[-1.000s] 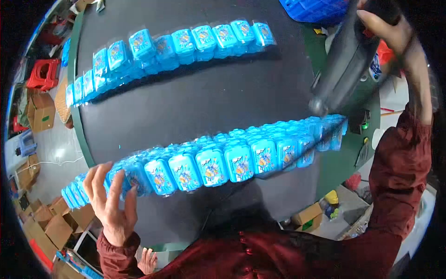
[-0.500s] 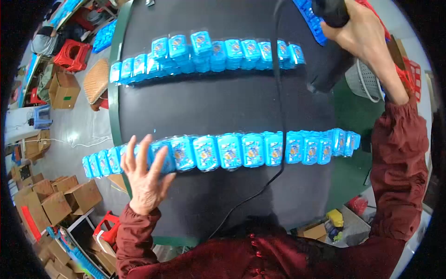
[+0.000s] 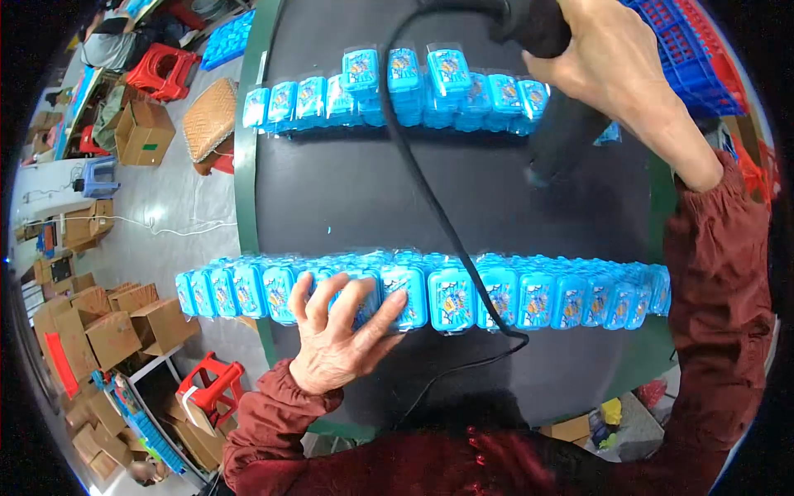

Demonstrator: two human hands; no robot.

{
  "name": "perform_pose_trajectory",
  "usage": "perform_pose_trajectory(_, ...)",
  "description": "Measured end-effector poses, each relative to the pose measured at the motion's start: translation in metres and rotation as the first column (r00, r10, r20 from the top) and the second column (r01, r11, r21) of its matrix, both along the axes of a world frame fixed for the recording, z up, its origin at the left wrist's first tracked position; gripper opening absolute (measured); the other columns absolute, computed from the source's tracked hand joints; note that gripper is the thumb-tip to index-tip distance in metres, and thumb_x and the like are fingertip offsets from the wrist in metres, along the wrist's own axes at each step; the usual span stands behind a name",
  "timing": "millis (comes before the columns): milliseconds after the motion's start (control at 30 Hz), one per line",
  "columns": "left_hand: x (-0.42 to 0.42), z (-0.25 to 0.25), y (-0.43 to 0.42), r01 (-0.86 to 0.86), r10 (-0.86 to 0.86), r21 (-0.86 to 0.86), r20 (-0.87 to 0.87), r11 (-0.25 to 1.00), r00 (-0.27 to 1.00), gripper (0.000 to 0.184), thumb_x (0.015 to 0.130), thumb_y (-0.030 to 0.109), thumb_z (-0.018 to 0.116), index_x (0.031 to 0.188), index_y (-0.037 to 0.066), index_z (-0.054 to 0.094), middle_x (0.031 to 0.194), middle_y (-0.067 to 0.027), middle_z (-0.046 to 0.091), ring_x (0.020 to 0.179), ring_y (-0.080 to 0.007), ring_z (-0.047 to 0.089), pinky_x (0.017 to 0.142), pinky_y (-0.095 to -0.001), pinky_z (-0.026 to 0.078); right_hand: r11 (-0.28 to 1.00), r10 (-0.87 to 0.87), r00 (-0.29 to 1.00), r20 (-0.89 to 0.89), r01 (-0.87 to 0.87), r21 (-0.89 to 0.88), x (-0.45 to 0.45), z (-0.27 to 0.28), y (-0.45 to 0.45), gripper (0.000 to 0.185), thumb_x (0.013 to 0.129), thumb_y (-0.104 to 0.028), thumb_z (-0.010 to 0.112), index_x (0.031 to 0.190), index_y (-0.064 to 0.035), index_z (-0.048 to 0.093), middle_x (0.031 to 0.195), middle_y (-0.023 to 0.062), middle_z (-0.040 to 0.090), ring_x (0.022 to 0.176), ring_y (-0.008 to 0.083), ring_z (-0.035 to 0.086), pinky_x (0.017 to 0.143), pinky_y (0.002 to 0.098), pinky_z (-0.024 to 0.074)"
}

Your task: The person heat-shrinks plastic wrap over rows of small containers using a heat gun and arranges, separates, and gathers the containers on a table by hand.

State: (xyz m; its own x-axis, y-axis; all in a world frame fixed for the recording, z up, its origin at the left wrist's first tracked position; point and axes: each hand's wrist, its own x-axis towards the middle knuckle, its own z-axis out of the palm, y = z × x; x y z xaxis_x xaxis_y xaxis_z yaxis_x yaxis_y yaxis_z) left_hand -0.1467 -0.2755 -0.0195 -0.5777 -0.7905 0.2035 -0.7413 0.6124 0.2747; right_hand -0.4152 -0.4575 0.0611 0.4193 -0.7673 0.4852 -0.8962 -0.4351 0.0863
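My left hand (image 3: 339, 331) lies with its fingers spread on the front of the near row of blue boxes (image 3: 451, 299), which have printed pictures and clear wrapping. My right hand (image 3: 608, 62) is wrapped round a dark heat-gun-like tool (image 3: 562, 136), its nozzle angled down over the dark table (image 3: 331, 186) between the rows. A black cord (image 3: 426, 186) runs from the tool across both rows toward my body. Beyond the tool stands the far row of similar boxes (image 3: 310, 101), a few stacked higher.
A blue crate (image 3: 682, 58) is at the upper right. On the left floor are a woven-topped stool (image 3: 208, 120), red stools (image 3: 163, 73) and cardboard boxes (image 3: 113, 335). Part of a seated person (image 3: 112, 45) shows at the upper left.
My left hand has moved right along the near row, fingers still spread. The tool in my right hand has swung left, and its cord now crosses the rows. The view has shifted.
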Motion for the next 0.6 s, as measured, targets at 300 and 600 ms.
perform_pose_trajectory(300,0.003,-0.009,0.004,-0.003,-0.007,-0.074,-0.141,0.997,0.99,0.036,0.069,0.028,0.065,0.103,0.017,0.063,0.104,-0.0059,0.053,0.097,-0.0234,0.048,0.097,-0.0519,0.023,0.997,0.059,0.941,0.333,-0.07,0.019,0.056,-0.015,0.016,0.021,0.067,-0.018,0.065,0.075,-0.0026,0.053,0.061,0.009,0.052,0.044,0.0221,0.048,0.045,0.0305,0.0431)
perform_pose_trajectory(600,-0.003,-0.002,-0.001,0.018,-0.035,-0.115,-0.154,0.993,0.988,0.034,0.069,0.024,0.065,0.101,0.014,0.063,0.105,-0.0069,0.054,0.094,-0.024,0.05,0.095,-0.051,0.027,0.972,-0.228,0.967,0.111,0.218,0.093,0.008,0.009,0.022,0.022,0.059,-0.013,0.069,0.069,-0.0031,0.052,0.06,0.0092,0.05,0.047,0.0225,0.047,0.047,0.0307,0.0413)
